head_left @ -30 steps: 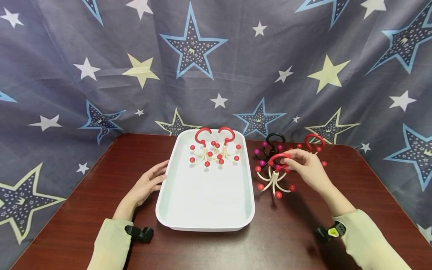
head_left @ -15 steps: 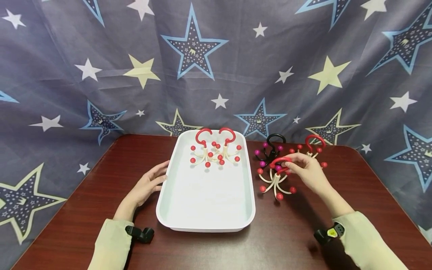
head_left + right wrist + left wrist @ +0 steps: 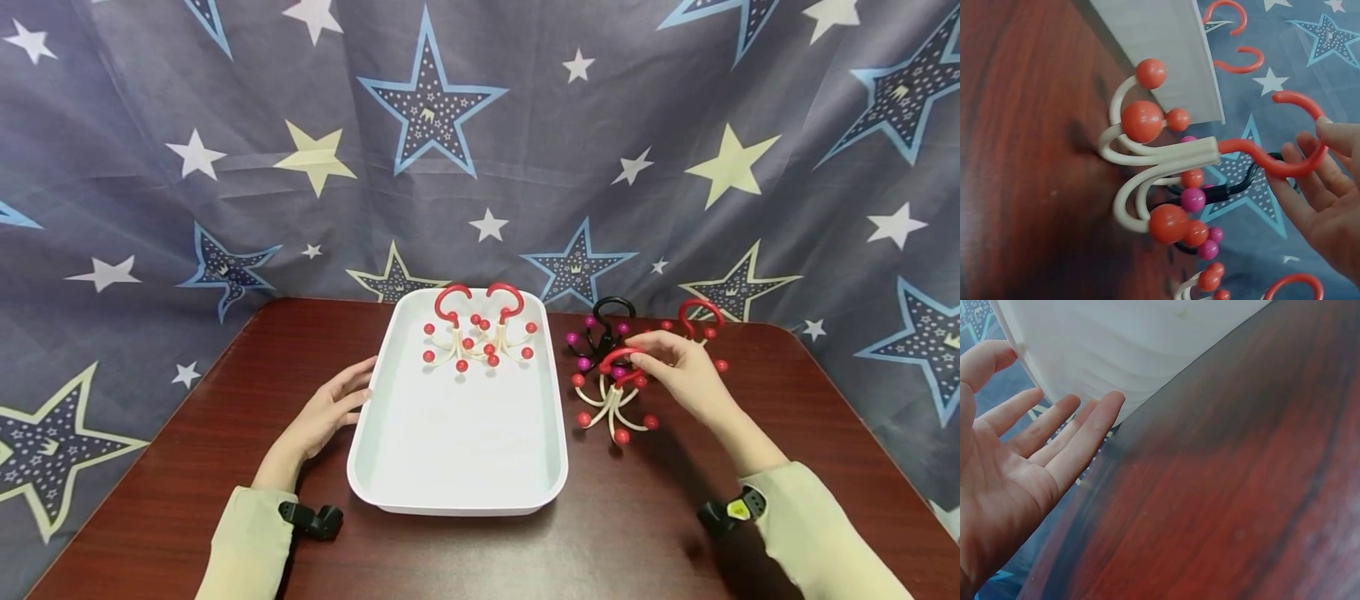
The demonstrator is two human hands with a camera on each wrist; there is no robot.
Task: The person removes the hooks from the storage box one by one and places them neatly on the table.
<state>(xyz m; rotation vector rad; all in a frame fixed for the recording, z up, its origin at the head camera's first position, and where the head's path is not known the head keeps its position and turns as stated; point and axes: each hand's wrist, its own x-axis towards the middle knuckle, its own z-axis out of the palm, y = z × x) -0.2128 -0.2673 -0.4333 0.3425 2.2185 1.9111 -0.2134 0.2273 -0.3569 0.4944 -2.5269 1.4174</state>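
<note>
My right hand (image 3: 686, 375) has its thumb and fingers at the red curved top of a cream multi-arm hanging hook (image 3: 611, 404) with red ball tips. In the right wrist view the thumb touches the red curve and the fingers lie behind it; the hanging hook (image 3: 1188, 150) has its ball tips close over the table. My left hand (image 3: 326, 412) is beside the white tray (image 3: 457, 507), fingers extended, fingertips at its left wall. Two matching hanging hooks (image 3: 458, 342) stand at the tray's far end.
Just behind the gripped hanging hook is a black one (image 3: 606, 340) with purple balls. Another red-and-cream hanging hook (image 3: 700, 315) stands at the far right, partly hidden by my right hand. A star-patterned curtain (image 3: 480, 192) hangs behind the brown table (image 3: 450, 558).
My right hand has lowered the red-and-cream hanging hook slightly, and its fingers have since shifted a little upward and loosened around the red curve. The left hand and tray stay put.
</note>
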